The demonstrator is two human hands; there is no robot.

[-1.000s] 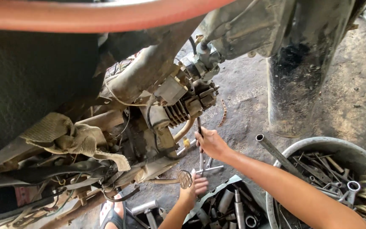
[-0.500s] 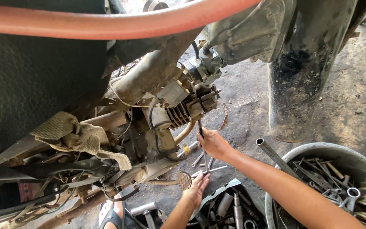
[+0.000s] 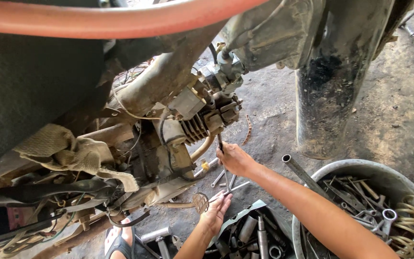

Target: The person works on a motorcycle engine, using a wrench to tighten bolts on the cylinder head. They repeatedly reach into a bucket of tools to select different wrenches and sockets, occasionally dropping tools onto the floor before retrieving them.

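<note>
Since half a second ago, little changed: right hand [image 3: 233, 158] still up at the engine, left hand [image 3: 215, 211] still low by the tool tray, view shifted only slightly.

Right hand closed around a thin dark tool [image 3: 220, 142], shaft pointing up toward the finned engine cylinder [image 3: 195, 127] of the stripped motorcycle. Tool tip right under the cylinder, just beside the curved exhaust pipe [image 3: 203, 148]; contact with a fastener too small to tell.

Left hand below and slightly left of the right, fingers spread and open, palm down, fingertips reaching among the loose wrenches [image 3: 226, 182] on the ground. Holding nothing clearly; touching one of them or not, cannot tell. Round brake pedal pad [image 3: 201, 202] just left of this hand.

Under the left forearm, a dark tray of sockets [image 3: 257, 232], with cylindrical sockets lying inside. To the right, a round metal basin [image 3: 355, 168] filled with spanners and other hand tools, a steel tube [image 3: 303, 173] leaning over its rim.

Above, a red frame tube [image 3: 120, 19] crossing the top of the view. Crumpled beige rag [image 3: 73, 151] draped over the frame on the left. Mud-caked fender [image 3: 331, 81] hanging down at upper right. Sandalled foot [image 3: 120, 242] at the bottom edge. Dirt floor [image 3: 394, 115] beneath everything.
</note>
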